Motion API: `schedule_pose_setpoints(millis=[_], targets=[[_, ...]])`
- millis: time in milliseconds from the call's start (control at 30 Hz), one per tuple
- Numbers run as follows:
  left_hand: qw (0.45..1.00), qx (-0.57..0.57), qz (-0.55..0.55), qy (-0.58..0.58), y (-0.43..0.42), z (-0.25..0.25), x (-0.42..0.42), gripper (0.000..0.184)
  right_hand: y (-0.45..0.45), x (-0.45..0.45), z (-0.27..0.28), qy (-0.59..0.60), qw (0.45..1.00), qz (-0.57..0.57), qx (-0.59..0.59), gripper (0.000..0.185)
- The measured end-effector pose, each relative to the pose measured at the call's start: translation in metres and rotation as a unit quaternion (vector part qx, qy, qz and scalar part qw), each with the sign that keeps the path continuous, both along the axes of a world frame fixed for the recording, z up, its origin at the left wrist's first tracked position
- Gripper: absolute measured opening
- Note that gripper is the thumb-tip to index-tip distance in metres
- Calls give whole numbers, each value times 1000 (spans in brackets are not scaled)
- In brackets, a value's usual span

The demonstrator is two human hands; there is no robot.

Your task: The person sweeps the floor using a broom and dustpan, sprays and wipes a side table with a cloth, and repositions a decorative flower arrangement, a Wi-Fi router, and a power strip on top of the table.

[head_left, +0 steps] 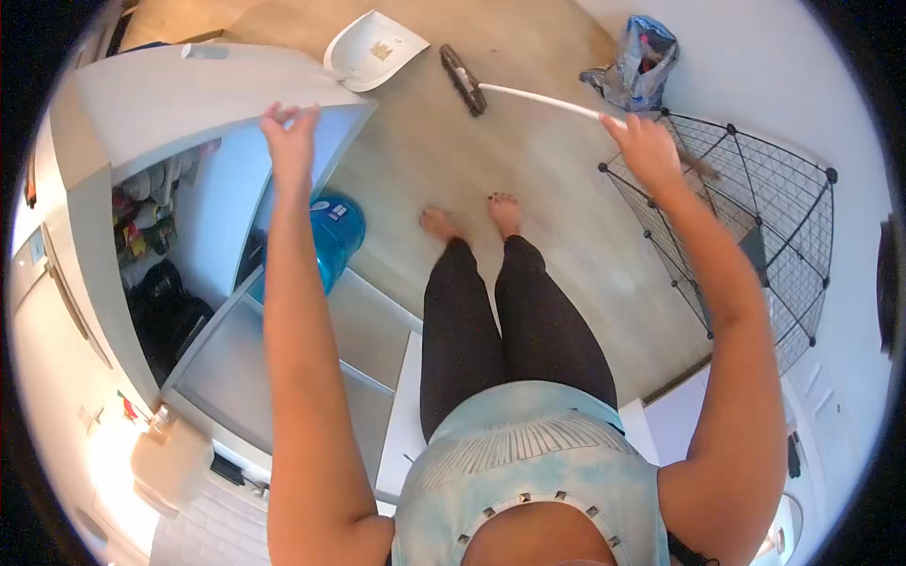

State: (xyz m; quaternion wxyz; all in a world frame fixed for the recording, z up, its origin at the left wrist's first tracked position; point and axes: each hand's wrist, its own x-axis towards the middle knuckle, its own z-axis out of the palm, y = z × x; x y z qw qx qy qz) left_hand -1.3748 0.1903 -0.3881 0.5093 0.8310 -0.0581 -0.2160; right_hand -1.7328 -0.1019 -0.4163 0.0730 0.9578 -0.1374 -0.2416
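Observation:
My right hand is closed around the white handle of a broom. The dark-bristled broom head rests on the floor. My left hand is raised in front of the edge of a white cabinet, its fingers bent and apart, with nothing visible in them. Whether it touches the cabinet I cannot tell. Beyond it, left of the broom head, a white dustpan lies on the floor.
A blue water jug stands left of my feet, by the open cabinet. Black wire grid panels stand at the right, below a plastic bag against the wall. Shelves with frosted panels are at the lower left.

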Motion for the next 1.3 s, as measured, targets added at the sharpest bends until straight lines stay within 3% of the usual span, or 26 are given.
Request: schedule_pose_setpoints(millis=[33,100,133,167,200,267,300,367,467,533,600,667,833,933,1000,1033,1100,1133,1167,1233,1300], targets=[[998,-6,55,32,-17,5,15,82,13,-18,11,-38,999,-14,12,47],[983,51,178,-2,-39,-10,52,88,58,-53,51,67,965,-236,98,54],[984,47,170,3,-49,-7,62,88,79,-107,34,-19,942,-273,194,59],[965,41,260,0,-61,-1,73,90,111,-164,16,-59,921,-272,272,60],[938,40,345,-3,-71,3,82,92,126,-143,70,103,728,-521,433,59],[938,2,347,22,-81,4,102,91,155,-133,127,140,619,-634,441,55],[933,-34,357,43,-83,2,115,90,168,-126,139,141,609,-646,438,55],[962,-83,238,106,-61,-44,177,79,186,-109,155,72,499,-742,442,54],[963,-94,245,64,-68,-58,199,57,216,-109,76,4,445,-799,405,23],[969,-89,225,49,-80,-54,212,51,209,-70,38,-19,421,-816,397,15],[958,-108,267,-5,-86,-45,225,41,206,-20,16,-83,343,-837,418,13],[957,-111,267,-17,-93,-32,228,37,197,30,16,-37,359,-826,432,17],[959,-80,264,-62,-106,-21,261,30,189,168,46,-107,358,-770,518,23],[958,-103,262,-57,-115,-22,278,32,168,244,24,-144,323,-718,600,28],[952,-82,288,-59,-119,-22,285,34,148,279,-7,-160,384,-646,641,25],[952,-82,288,-60,-122,-21,287,34,147,281,-10,-160,384,-644,642,25],[947,-21,316,46,-125,-16,288,31,141,288,4,-200,341,-642,657,21],[945,-12,318,75,-126,-16,292,34,143,279,11,-190,359,-647,646,23],[948,-15,305,90,-117,-25,304,36,146,259,18,-181,375,-652,633,25],[957,-29,260,128,-99,-48,340,41,151,210,60,-191,315,-709,601,34],[965,-39,188,179,-81,-78,378,46,165,157,84,-178,302,-762,544,38]])
